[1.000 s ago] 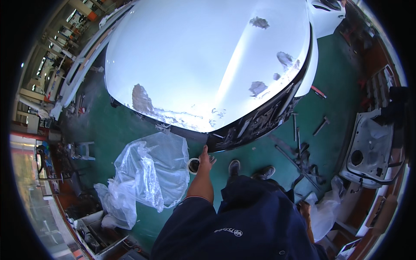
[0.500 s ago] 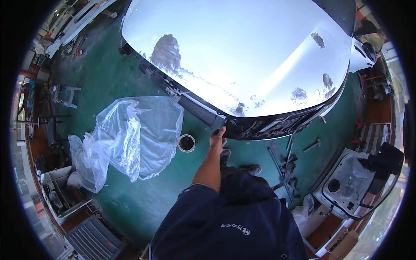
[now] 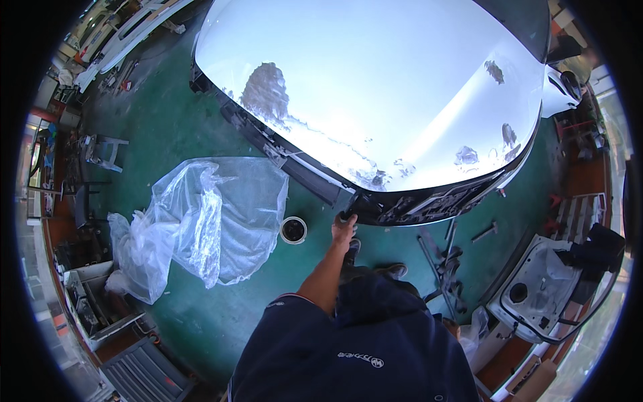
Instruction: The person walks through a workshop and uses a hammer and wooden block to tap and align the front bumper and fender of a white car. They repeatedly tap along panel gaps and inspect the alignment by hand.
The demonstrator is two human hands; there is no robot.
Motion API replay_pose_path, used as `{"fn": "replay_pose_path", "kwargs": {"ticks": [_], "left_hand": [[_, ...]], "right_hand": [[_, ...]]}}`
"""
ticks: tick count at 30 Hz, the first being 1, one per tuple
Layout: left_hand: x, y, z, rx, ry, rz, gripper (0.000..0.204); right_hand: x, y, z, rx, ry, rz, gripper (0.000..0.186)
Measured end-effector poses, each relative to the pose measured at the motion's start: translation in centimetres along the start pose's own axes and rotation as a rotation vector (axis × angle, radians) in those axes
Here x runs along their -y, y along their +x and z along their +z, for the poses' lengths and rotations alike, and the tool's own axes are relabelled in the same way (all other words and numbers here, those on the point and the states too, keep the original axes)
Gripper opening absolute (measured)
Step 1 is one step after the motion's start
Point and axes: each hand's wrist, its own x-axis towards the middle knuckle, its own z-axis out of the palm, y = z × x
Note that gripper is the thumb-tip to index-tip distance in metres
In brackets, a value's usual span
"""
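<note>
A white car hood (image 3: 375, 94) with grey, patchy areas fills the upper middle. Along its near edge runs a dark front frame (image 3: 311, 179). My left hand (image 3: 344, 230) is stretched forward to this edge, its fingers curled at the lower end of a short dark piece (image 3: 345, 199) of the frame. How firmly the fingers close on it is hard to see. Of my right hand (image 3: 454, 329), only a small patch of skin shows beside my jacket; its fingers are hidden.
Clear plastic sheeting (image 3: 211, 224) lies crumpled on the green floor, beside a small bucket (image 3: 293, 230) with dark contents. Metal stands (image 3: 442, 264) and a hammer-like tool (image 3: 484, 232) lie to the right. A car door panel (image 3: 536, 288) leans there. A stool (image 3: 105, 152) stands left.
My left hand has shifted slightly down the picture and its fingers look more curled. The whole view has moved a little, and a bit of skin now shows at my right side.
</note>
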Motion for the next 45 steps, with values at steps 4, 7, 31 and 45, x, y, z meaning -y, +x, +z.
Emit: {"fn": "replay_pose_path", "kwargs": {"ticks": [4, 7, 31, 45], "left_hand": [[4.1, 2.9, -4.8, 0.083, 0.752, 0.52, 0.064], [7.3, 4.3, -10.1, 0.085, 1.571, 0.886, 0.061], [12.1, -9.5, -2.6, 0.255, 1.314, 0.365, 0.058], [20.4, -16.0, -5.8, 0.611, 2.043, 0.915, 0.019]], "right_hand": [[-1.8, -0.1, 0.9, 0.047, -0.182, -0.359, 0.03], [-3.6, 0.8, 1.7, 0.126, -0.339, -0.336, 0.027], [-20.8, 6.4, 4.7, 0.178, 0.51, 0.094, 0.031], [-29.5, 2.6, 2.4, 0.16, 0.889, 0.442, 0.012]]}}
